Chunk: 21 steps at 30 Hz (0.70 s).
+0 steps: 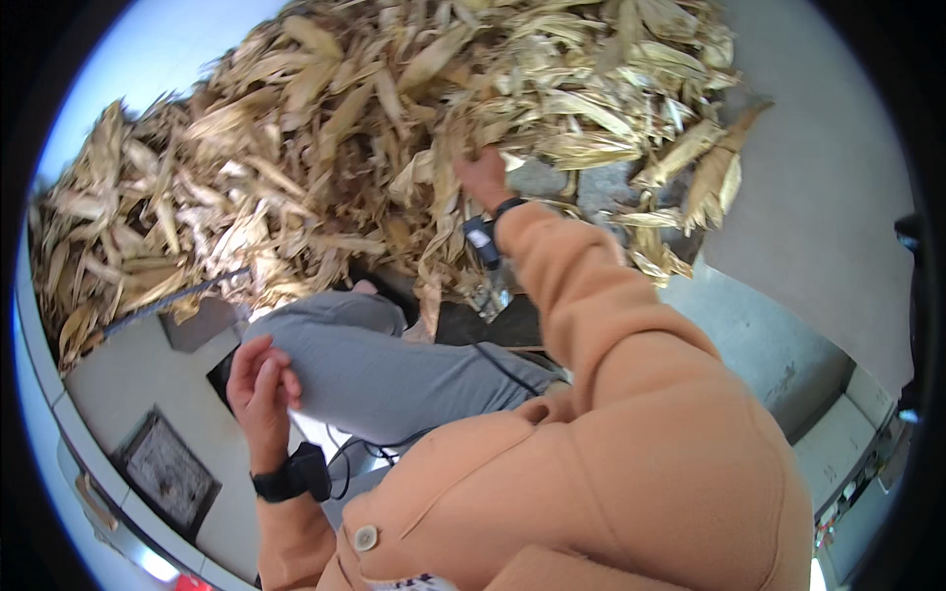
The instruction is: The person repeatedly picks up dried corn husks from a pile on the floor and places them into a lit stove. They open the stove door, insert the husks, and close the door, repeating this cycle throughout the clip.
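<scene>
A large heap of dry corn husks [332, 148] fills the upper part of the head view. My right hand [484, 173] reaches into the heap's near side, fingers closed around some husks, their tips partly hidden. A black device with a pale patch sits at that wrist. Over my grey trouser leg [399, 369], at the lower left, my left hand [264, 380] is raised with loosely curled fingers and nothing in it; a black device is strapped to that wrist.
A dark rod [177, 299] lies at the heap's left edge. A dark square tray-like plate [168, 473] is set on the pale surface at lower left. Black cables [377, 447] hang beside my legs. A grey panel [820, 192] stands at the right, above a pale box [835, 443].
</scene>
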### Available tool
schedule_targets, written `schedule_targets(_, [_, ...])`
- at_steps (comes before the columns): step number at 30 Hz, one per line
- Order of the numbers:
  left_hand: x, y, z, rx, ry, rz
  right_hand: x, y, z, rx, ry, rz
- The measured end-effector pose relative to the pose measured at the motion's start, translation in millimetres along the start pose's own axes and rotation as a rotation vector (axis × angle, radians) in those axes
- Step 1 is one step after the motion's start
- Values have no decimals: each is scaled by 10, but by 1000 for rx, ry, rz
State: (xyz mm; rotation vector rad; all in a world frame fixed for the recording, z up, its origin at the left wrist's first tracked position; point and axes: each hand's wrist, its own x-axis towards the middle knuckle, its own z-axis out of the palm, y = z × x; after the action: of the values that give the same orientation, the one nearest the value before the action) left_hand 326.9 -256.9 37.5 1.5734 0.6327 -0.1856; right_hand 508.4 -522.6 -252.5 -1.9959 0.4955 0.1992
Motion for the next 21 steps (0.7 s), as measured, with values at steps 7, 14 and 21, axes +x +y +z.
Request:
schedule_targets(7, [-5,33,9,-58,-38,26,21,-868,-303,629,-450,-110])
schedule_targets(14, [19,137,-93,33,51,215,-481,-2242,-299,637,-719,-299])
schedule_targets(21, [309,333,-404,537,574,579,-1360,-3281,275,535,-888,-417])
